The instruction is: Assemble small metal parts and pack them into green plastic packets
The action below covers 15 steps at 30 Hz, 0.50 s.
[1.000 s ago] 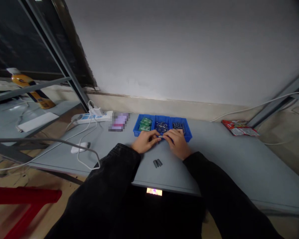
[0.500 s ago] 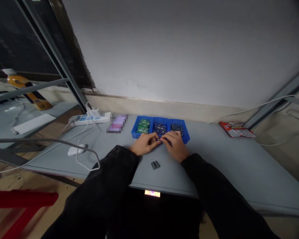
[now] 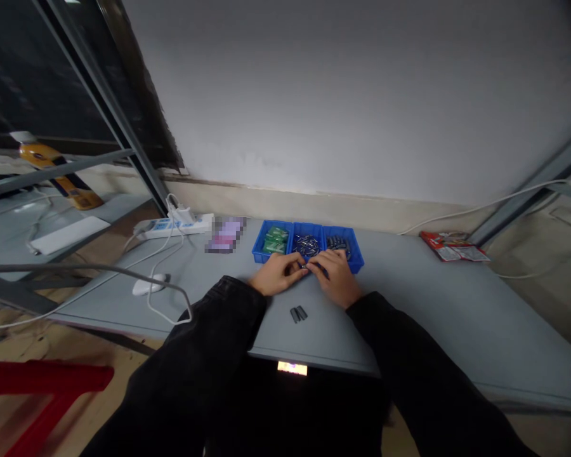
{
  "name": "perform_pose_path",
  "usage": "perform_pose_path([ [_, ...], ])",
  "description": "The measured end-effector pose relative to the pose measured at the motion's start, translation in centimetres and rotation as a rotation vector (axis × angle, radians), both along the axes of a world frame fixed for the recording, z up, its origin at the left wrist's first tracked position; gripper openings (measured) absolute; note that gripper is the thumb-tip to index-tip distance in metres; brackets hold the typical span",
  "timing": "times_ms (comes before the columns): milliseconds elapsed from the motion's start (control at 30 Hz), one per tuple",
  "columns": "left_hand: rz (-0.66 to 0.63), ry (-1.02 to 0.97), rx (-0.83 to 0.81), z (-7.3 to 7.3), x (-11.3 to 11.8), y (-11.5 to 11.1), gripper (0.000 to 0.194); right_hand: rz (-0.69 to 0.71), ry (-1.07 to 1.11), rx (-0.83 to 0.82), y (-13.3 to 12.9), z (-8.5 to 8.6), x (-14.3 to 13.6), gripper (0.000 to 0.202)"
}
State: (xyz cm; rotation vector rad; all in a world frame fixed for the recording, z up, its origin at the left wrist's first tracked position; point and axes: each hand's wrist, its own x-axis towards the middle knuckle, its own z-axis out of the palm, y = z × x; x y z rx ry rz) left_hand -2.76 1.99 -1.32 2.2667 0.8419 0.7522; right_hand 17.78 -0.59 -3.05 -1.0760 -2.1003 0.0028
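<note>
My left hand [image 3: 276,273] and my right hand [image 3: 335,276] meet over the table just in front of three joined blue bins. Fingertips of both are pinched together on a small dark part [image 3: 304,266], mostly covered and too small to name. Green flat pieces fill the left bin [image 3: 261,256]. Slim shiny metal pins [image 3: 306,244] lie loose in the middle one. Dark cylindrical pieces [image 3: 337,242] are in the right bin [image 3: 356,260], partly behind my right hand. Nearer to me, two dark grey oblong pieces [image 3: 299,314] lie side by side on the table.
On the left are a white power strip [image 3: 190,226] with cables, a white mouse-like object [image 3: 150,285] and a blurred purple item [image 3: 226,235]. A red packet [image 3: 454,246] lies at the right on the grey table [image 3: 423,304]. A red stool [image 3: 42,377] stands lower left.
The whole view has shifted very slightly. Both hands keep their pinch on the small part, with at most a tiny movement of the fingers.
</note>
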Motion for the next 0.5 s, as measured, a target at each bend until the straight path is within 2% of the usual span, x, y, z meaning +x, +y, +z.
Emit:
perform_pose_path([
  [333,-0.010,0.024,0.010,-0.11,0.07,-0.04,0.028,0.007,0.001,-0.024,-0.10,0.10,-0.07,0.023],
  [500,0.008,0.016,0.030,0.09,0.03,-0.10,0.026,0.016,0.010,-0.021,-0.26,0.32,-0.15,0.016],
])
